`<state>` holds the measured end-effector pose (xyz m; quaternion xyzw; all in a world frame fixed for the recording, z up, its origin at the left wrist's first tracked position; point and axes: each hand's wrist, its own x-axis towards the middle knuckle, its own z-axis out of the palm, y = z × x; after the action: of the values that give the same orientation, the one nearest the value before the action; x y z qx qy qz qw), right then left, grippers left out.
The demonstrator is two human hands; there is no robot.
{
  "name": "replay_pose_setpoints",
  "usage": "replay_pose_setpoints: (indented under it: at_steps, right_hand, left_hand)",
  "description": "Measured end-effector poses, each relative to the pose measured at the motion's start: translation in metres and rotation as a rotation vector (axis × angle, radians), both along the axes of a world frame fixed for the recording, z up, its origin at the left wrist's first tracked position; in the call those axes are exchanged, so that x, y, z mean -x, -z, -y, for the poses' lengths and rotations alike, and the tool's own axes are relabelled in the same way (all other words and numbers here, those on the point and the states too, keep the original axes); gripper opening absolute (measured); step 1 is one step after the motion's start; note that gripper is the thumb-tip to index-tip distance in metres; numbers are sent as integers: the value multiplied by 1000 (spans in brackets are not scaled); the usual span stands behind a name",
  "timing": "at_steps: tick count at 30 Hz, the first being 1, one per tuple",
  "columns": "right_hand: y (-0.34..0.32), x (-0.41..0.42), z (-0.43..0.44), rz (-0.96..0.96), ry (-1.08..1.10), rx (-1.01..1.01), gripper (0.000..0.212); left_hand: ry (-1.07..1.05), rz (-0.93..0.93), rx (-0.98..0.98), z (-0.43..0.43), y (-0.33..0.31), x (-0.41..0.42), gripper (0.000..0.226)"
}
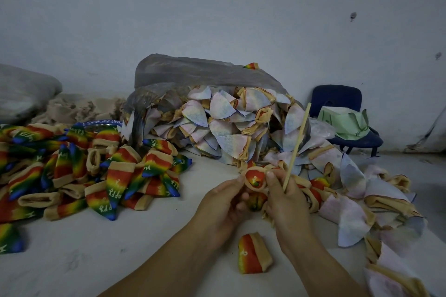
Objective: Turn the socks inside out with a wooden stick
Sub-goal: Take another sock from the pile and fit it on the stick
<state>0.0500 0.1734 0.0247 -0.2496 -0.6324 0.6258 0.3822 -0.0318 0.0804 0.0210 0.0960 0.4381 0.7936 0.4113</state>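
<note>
A rainbow sock with a tan cuff [254, 180] is bunched between both hands over the pale work surface. My left hand [224, 202] pinches the cuff's left edge with thumb and fingers. My right hand [286, 196] grips the cuff's right edge and also holds a thin wooden stick [297, 146], which slants up and to the right. Inside the stretched cuff the red and rainbow fabric shows. Part of the sock hangs below, hidden between my palms. Another rainbow sock [253, 257] lies flat just below my wrists.
A heap of rainbow socks [79, 171] covers the left side. A grey plastic bag [200, 75] spills several pale inside-out socks [222, 123] at centre and right. A blue chair [342, 113] with a green bag [345, 120] stands by the wall at right.
</note>
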Motion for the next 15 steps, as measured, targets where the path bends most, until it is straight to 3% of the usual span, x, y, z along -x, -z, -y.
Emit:
replay_pose_setpoints:
  at_steps: [6, 10, 15]
  right_hand:
    - [-2, 0, -1, 23, 18, -151, 20]
    - [-1, -2, -5, 25, 14, -171, 14]
    - [-1, -3, 0, 51, -15, -326, 17]
  left_hand:
    - [-34, 116, -133, 0, -3, 4, 18]
    - [-33, 23, -108, -1, -1, 1, 28]
    - [-80, -171, 50, 1, 0, 1, 18]
